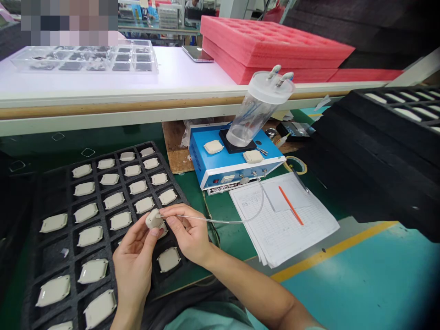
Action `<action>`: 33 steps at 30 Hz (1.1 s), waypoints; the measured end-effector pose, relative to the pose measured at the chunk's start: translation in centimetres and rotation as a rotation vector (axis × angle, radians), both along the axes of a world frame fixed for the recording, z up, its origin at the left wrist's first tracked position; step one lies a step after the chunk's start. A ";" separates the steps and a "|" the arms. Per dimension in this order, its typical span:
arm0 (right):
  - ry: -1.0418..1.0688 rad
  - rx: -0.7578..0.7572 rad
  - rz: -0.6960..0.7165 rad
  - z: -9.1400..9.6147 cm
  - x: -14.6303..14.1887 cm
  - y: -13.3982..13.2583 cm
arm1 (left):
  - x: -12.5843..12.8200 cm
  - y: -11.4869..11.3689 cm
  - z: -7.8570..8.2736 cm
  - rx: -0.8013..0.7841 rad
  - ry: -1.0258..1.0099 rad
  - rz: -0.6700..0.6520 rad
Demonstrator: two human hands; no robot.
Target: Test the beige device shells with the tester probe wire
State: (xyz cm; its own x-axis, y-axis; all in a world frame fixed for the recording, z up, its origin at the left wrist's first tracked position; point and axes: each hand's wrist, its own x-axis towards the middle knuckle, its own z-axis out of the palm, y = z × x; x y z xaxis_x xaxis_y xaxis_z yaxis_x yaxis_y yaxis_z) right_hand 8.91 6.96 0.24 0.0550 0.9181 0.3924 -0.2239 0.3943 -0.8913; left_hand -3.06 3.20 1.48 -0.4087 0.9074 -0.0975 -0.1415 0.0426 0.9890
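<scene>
Left hand [135, 250] pinching cream, smooth, round-cornered casing [153, 220], right hand's [192, 233] fingertips closed on thin clear tube [223, 222], tube end at casing, all above black foam tray [55, 190] near its right edge, blue control box [237, 167] beyond.

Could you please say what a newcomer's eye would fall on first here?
Likely the red foam stacked on the white shelf, upper right. Then the blue box near the centre, a clear cylinder on top. Below, the left hand holds a cream piece, and the right hand holds a thin tube at it.
</scene>
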 end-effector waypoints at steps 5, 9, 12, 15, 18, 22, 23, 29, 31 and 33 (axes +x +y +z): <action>0.015 -0.007 0.012 0.0 0.0 0.0 | 0.0 0.0 0.0 0.011 -0.023 0.003; 0.025 0.004 0.011 -0.1 0.0 0.0 | -0.1 0.0 -0.2 0.014 -0.015 -0.001; 0.022 -0.003 0.016 -0.2 0.0 -0.1 | 0.0 -0.1 -0.1 0.014 -0.015 0.000; 0.023 -0.015 0.017 -0.2 0.0 -0.1 | 0.0 0.0 0.0 0.009 -0.014 -0.003; 0.014 -0.030 0.019 -0.2 0.1 -0.2 | 0.1 0.0 0.0 0.003 0.008 0.001; 0.008 -0.032 0.013 -0.1 0.0 -0.1 | 0.0 0.0 0.0 0.001 0.029 -0.002; 0.007 -0.031 0.012 -0.1 0.0 -0.1 | 0.0 0.0 -0.1 0.003 0.028 -0.004; 0.010 -0.024 0.013 -0.2 0.0 -0.1 | -0.1 -0.1 -0.1 0.005 0.003 -0.002; 0.018 -0.017 0.017 -0.2 0.0 -0.1 | 0.0 -0.1 -0.1 0.007 -0.006 0.001; 0.020 -0.015 0.020 -0.2 0.1 -0.2 | 0.0 -0.2 0.0 0.010 -0.016 0.005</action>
State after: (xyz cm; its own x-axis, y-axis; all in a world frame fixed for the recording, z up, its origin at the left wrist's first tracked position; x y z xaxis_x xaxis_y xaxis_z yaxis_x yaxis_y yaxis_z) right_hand 8.96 6.77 0.08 0.0437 0.9250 0.3775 -0.2492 0.3760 -0.8925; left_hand -3.06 3.04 1.43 -0.4115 0.9065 -0.0945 -0.1571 0.0316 0.9871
